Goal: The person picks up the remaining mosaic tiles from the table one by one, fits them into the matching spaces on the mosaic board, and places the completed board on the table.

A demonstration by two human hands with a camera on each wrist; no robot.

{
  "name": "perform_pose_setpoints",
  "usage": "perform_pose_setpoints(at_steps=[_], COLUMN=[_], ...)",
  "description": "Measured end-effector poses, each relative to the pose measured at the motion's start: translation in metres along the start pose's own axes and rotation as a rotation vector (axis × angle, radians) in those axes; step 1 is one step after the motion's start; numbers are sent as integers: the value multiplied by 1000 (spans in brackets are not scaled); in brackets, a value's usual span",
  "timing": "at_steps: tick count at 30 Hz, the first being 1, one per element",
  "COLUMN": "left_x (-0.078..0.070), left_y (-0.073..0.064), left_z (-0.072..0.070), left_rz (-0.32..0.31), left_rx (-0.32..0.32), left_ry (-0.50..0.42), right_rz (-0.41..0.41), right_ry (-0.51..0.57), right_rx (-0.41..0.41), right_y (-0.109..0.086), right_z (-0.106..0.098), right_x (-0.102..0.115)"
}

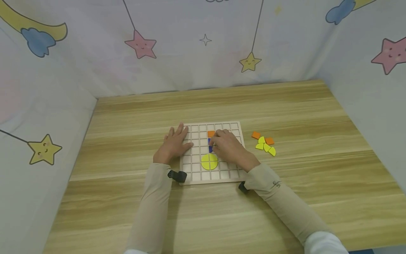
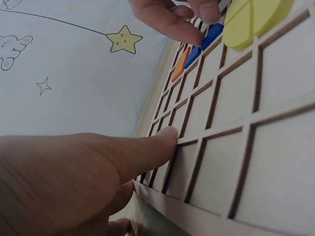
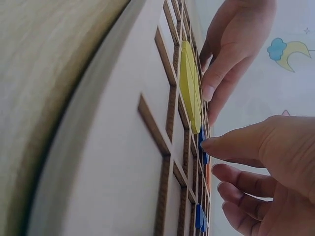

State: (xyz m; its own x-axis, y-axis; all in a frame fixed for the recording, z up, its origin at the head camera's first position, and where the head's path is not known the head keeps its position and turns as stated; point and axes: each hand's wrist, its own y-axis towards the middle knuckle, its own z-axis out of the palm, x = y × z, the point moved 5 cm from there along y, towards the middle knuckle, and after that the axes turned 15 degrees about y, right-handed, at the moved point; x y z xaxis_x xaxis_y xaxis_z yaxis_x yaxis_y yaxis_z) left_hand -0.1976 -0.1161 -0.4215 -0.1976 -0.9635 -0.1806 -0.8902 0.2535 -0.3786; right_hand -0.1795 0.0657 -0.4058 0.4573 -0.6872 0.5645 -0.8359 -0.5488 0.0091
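My left hand [image 1: 173, 145] lies with spread fingers over the left edge of a pale wooden grid board [image 1: 196, 168]; its thumb [image 2: 157, 145] rests on the grid. With bent fingers, my right hand [image 1: 229, 146] reaches onto the middle of the board. Its thumb and index fingertips pinch at a blue piece [image 2: 212, 36] in the column there. Another blue piece [image 1: 209, 141] sits beside it, with an orange square [image 1: 210, 134] farther up. Below, four yellow quarter pieces form a circle [image 1: 209, 162]. More blue pieces [image 3: 199, 216] show under the right hand, hidden in the head view.
Right of the board, several loose yellow quarter pieces [image 1: 266, 147] and two orange squares [image 1: 256, 135] lie on the wood-grain table [image 1: 304, 116]. Printed cloth walls [image 1: 190, 63] with stars and moons border the table at the back and sides.
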Motion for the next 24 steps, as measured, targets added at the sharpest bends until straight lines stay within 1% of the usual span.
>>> perform_pose_setpoints(at_steps=[7,15,20,24], left_x=[0,-1,-1,-1], left_y=[1,1,2,1], left_z=[0,0,0,0], left_rz=[3,8,7,8], left_rx=[3,1,4,5], left_ry=[2,20,15,12], right_rz=[-8,-39,-10,34], right_ry=[-1,8,-5,2], right_rx=[-8,-57,-59,-50], right_y=[0,-4,-10,-16], right_z=[-1,-10,-19,-28], right_x=[0,0,-6,-12])
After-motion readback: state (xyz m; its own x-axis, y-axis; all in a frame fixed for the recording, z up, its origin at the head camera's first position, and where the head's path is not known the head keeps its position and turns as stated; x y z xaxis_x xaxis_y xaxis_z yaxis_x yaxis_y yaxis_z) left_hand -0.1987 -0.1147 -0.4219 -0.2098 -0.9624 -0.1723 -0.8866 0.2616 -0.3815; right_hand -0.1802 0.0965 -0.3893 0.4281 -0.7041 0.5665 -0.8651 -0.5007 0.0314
